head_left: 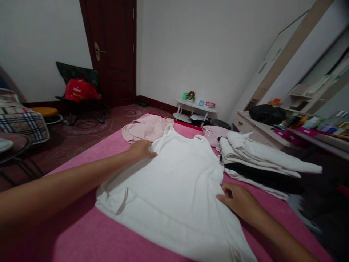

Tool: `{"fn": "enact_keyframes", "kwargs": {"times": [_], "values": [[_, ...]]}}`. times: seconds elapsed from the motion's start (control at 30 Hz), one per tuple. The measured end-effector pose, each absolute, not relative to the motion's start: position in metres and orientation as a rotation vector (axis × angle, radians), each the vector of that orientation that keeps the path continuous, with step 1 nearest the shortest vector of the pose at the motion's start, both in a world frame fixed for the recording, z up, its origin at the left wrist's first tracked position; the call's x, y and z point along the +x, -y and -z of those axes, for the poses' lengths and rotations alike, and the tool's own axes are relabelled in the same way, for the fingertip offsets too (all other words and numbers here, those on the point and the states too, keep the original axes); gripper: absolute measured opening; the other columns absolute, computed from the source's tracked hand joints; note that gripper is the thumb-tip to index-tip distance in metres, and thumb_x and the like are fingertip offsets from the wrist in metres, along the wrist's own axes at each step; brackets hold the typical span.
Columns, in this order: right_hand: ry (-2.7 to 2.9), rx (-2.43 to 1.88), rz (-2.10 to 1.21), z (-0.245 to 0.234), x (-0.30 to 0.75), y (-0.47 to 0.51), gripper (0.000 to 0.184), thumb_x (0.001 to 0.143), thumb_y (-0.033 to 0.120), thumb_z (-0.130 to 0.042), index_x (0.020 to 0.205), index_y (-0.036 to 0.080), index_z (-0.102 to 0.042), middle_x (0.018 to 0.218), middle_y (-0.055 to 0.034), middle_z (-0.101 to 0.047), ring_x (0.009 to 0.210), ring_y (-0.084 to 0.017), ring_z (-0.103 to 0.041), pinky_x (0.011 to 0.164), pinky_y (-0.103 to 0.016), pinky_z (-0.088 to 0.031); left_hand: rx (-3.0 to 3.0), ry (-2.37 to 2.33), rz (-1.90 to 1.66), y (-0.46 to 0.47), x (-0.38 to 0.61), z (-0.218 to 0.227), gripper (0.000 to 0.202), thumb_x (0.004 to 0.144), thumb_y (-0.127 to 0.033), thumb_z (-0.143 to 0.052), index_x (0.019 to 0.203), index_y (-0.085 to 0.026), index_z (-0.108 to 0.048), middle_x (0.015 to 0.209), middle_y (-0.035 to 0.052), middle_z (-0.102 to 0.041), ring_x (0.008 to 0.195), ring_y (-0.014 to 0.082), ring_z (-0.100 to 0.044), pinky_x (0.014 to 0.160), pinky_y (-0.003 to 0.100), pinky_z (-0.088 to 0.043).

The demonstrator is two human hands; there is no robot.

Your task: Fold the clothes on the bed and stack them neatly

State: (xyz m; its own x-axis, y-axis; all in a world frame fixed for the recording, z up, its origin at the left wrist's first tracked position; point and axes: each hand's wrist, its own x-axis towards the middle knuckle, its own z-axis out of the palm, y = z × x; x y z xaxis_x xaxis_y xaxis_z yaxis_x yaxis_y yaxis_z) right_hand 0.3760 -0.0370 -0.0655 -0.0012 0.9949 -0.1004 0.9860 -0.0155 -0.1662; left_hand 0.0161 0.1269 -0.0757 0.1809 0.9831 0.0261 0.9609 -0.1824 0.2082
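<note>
So there's one white top (177,174) spread out on one pink cover (89,229), neck end pointing away, and two bare hands on it, well apart. Left hand (141,149) is at its left edge, thumb on the cloth; right hand (241,202) is at the right edge, nearer the hem, thumb and a finger curled at the fabric. Can't tell if either one's actually pinching. I count two pink clothes: one (149,127) just beyond the left hand, one (215,134) beside the single stack of folded clothes (267,150) on the right. Further back: one door (114,47), one chair (88,75) holding one red bag (81,91), one orange stool (45,111), one small white table (195,105).
</note>
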Motion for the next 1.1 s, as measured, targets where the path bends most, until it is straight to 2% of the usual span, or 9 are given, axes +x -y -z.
{"fn": "enact_keyframes", "kwargs": {"times": [0.13, 0.23, 0.33, 0.43, 0.63, 0.77, 0.87, 0.97, 1.1], "values": [[2.157, -2.141, -0.296, 0.069, 0.376, 0.034, 0.023, 0.074, 0.032, -0.053, 0.061, 0.021, -0.038, 0.061, 0.0013, -0.052, 0.060, -0.014, -0.049, 0.057, -0.025, -0.028, 2.300, -1.788, -0.367, -0.134, 0.027, 0.075, 0.029, 0.067, -0.042, -0.064, 0.082, -0.017, -0.066, 0.084, 0.0059, -0.069, 0.082, 0.0240, -0.064, 0.067, 0.028, -0.044], [2.144, -2.121, -0.284, 0.073, 0.378, 0.033, 0.024, 0.073, 0.032, -0.053, 0.061, 0.022, -0.035, 0.059, 0.0028, -0.048, 0.058, -0.013, -0.046, 0.056, -0.025, -0.027, 2.096, -1.683, -0.559, -0.135, 0.035, 0.077, 0.030, 0.064, -0.039, -0.069, 0.084, -0.017, -0.065, 0.079, 0.0010, -0.067, 0.078, 0.0204, -0.064, 0.064, 0.025, -0.043], [2.143, -2.100, -0.279, 0.077, 0.380, 0.032, 0.024, 0.072, 0.031, -0.053, 0.061, 0.022, -0.033, 0.058, 0.0042, -0.045, 0.056, -0.012, -0.044, 0.055, -0.024, -0.026, 1.767, -1.555, -0.738, -0.136, 0.044, 0.080, 0.058, 0.057, -0.047, -0.077, 0.104, -0.017, -0.060, 0.091, 0.0009, -0.068, 0.080, 0.0190, -0.063, 0.062, 0.024, -0.046], [2.149, -2.103, -0.267, 0.079, 0.385, 0.032, 0.022, 0.071, 0.027, -0.052, 0.063, 0.022, -0.033, 0.057, 0.0054, -0.042, 0.055, -0.010, -0.041, 0.055, -0.024, -0.025, 1.680, -1.579, -0.854, -0.140, 0.045, 0.085, 0.076, 0.056, -0.042, -0.081, 0.120, -0.017, -0.050, 0.103, 0.0038, -0.066, 0.085, 0.0190, -0.063, 0.066, 0.024, -0.048], [2.174, -2.147, -0.283, 0.077, 0.400, 0.038, 0.017, 0.069, 0.022, -0.052, 0.063, 0.021, -0.036, 0.057, 0.0053, -0.043, 0.055, -0.011, -0.043, 0.055, -0.024, -0.025, 2.310, -1.917, -0.735, -0.133, 0.020, 0.086, 0.055, 0.076, -0.020, -0.060, 0.128, -0.025, -0.045, 0.113, 0.0071, -0.062, 0.099, 0.0256, -0.060, 0.080, 0.035, -0.047], [2.134, -2.201, -0.102, 0.062, 0.392, 0.050, 0.007, 0.072, 0.025, -0.054, 0.072, 0.021, -0.048, 0.067, 0.0018, -0.056, 0.062, -0.015, -0.052, 0.058, -0.025, -0.031, 2.698, -1.747, -0.678, -0.112, 0.009, 0.073, 0.060, 0.074, -0.011, -0.057, 0.131, -0.024, -0.046, 0.135, 0.0110, -0.048, 0.117, 0.0278, -0.050, 0.091, 0.038, -0.043], [2.115, -2.127, -0.029, 0.044, 0.371, 0.066, 0.016, 0.074, 0.031, -0.056, 0.087, 0.023, -0.057, 0.089, -0.0023, -0.063, 0.078, -0.019, -0.058, 0.067, -0.026, -0.038, 2.735, -1.358, -0.517, -0.089, 0.006, 0.058, 0.045, 0.074, -0.020, -0.064, 0.119, -0.021, -0.059, 0.124, 0.0103, -0.057, 0.113, 0.0270, -0.052, 0.096, 0.038, -0.041], [2.234, -2.103, -0.381, 0.030, 0.349, 0.087, 0.028, 0.068, 0.036, -0.064, 0.094, 0.027, -0.061, 0.091, -0.0012, -0.065, 0.080, -0.019, -0.060, 0.070, -0.026, -0.041, 2.389, -1.004, -0.145, -0.060, 0.000, 0.039, 0.044, 0.080, -0.046, -0.061, 0.115, -0.020, -0.063, 0.100, 0.0065, -0.067, 0.091, 0.0206, -0.062, 0.080, 0.030, -0.047], [2.494, -2.069, -0.686, 0.032, 0.329, 0.109, 0.048, 0.051, 0.021, -0.068, 0.098, 0.028, -0.061, 0.099, -0.0011, -0.065, 0.084, -0.021, -0.060, 0.068, -0.026, -0.040, 2.321, -0.889, 0.192, -0.022, -0.007, 0.024, 0.059, 0.057, -0.052, -0.079, 0.107, -0.023, -0.065, 0.092, 0.0021, -0.067, 0.076, 0.0179, -0.061, 0.063, 0.023, -0.042]]}}
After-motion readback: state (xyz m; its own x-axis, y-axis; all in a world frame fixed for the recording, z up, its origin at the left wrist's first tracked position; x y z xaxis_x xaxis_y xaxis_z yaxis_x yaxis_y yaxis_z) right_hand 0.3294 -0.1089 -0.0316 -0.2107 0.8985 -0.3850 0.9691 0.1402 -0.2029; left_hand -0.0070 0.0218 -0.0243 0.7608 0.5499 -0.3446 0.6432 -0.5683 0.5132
